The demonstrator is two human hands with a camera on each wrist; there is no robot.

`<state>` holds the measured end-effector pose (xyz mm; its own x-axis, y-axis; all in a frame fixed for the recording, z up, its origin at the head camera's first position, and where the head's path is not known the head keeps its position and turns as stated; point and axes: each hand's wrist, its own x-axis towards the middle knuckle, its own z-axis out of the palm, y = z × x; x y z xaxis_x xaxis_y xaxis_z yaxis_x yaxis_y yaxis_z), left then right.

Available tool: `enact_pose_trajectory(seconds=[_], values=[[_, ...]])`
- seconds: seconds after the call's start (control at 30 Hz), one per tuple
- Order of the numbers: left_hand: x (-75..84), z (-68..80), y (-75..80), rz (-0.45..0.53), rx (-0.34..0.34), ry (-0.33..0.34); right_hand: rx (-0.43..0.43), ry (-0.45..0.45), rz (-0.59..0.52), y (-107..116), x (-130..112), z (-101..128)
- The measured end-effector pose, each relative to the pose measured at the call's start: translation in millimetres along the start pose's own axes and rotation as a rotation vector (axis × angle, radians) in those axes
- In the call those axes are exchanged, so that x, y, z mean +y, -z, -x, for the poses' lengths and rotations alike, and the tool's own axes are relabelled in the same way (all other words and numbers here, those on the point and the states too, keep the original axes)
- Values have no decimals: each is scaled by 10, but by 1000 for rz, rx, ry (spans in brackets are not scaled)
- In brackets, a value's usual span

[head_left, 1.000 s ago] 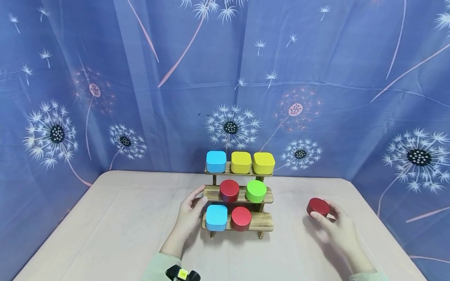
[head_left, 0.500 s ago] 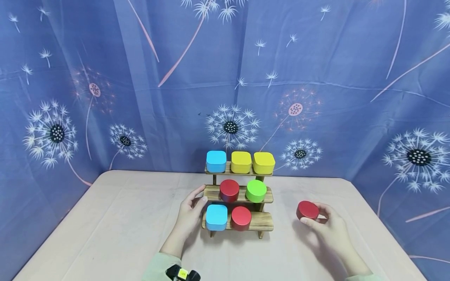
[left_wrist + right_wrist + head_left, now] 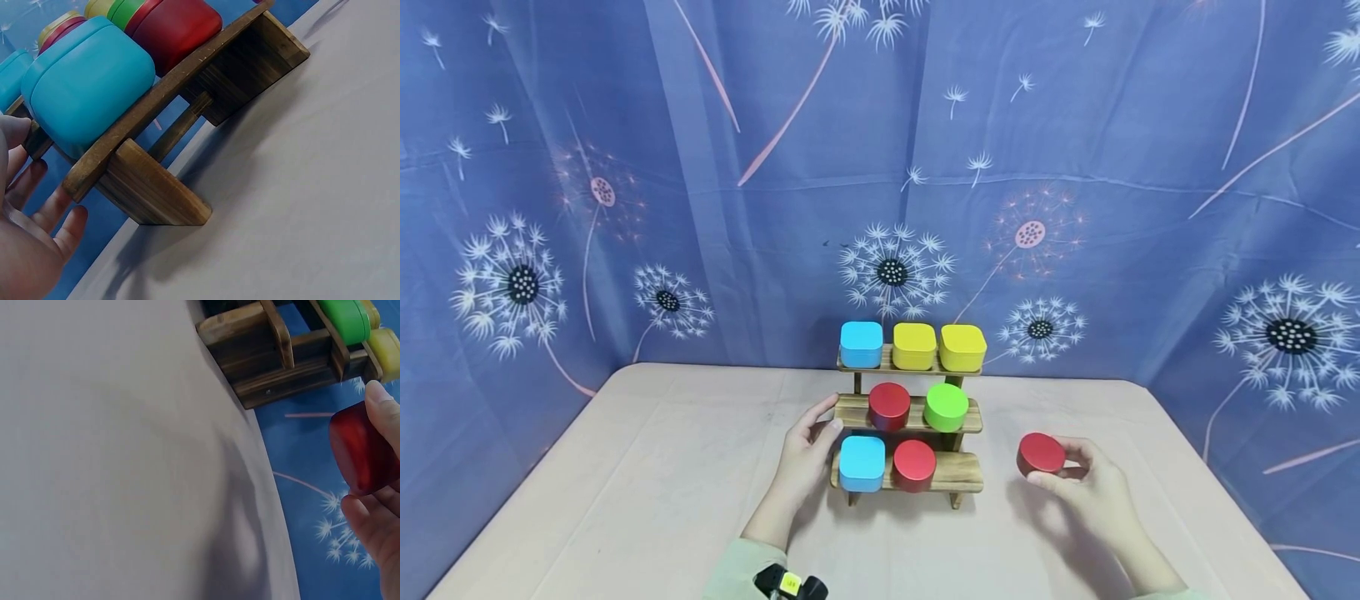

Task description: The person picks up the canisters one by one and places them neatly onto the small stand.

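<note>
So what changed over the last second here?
The right hand, gripping the red round tin, carried it leftward and slightly down toward the wooden stepped shelf. The left hand stayed resting against the shelf's left end, and the seven tins on it did not move.

The right hand [image 3: 381,519] pinches a red round tin [image 3: 362,449] (held in the air) near the wooden shelf [image 3: 275,353].

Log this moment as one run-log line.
right hand: holds red round tin | left hand: touches wooden rack | bottom shelf: right end free
</note>
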<state>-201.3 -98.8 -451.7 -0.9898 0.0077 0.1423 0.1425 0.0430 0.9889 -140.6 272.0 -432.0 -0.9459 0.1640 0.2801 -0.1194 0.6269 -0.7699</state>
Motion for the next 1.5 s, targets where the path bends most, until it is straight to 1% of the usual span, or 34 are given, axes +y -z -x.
enact_pose_trajectory(seconds=[0.23,0.3,0.47,0.8,1.03,1.27,1.5], values=[[4,6,0,10,-3,-4,13,49,-22,-61,-40,30],[0,5,-1,4,-4,-17,10,61,-39,-71,-62,44],[12,6,-2,14,0,-22,-3,83,-71,-87,-127,76],[23,-1,13,44,-7,-2,-21,127,-91,-172,-213,124],[8,-8,7,30,-5,7,-52,175,-121,-257,-265,135],[18,-8,7,35,-6,4,-87,178,-154,-335,-305,131],[-7,-10,-2,14,1,-21,-109,190,-182,-409,-312,108]])
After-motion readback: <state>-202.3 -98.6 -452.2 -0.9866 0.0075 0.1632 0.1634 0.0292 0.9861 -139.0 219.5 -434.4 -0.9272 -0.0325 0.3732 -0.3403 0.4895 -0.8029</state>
